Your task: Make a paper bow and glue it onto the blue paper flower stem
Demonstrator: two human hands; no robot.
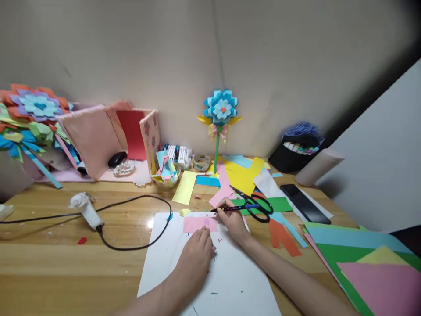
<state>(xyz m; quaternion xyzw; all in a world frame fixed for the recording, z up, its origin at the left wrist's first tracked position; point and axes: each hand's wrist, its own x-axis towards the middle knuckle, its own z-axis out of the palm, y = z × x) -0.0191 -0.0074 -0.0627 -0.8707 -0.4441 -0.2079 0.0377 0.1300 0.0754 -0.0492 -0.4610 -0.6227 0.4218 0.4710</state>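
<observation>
My right hand grips a black pen with coloured dots and a blue end. Its tip points left, just above a small pink paper strip. Purple marks show near the strip's right end. Against the lower edge of that strip rest the fingers of my left hand, stretched out and lying on the paper. Both hands are over a large white sheet scattered with tiny scraps. Black-handled scissors lie right of the pen, across a green paper strip.
A blue paper flower stands upright at the back. Paper scraps fill a clear bowl beside a tape roll. A phone and coloured sheets lie right; a black cable loops left.
</observation>
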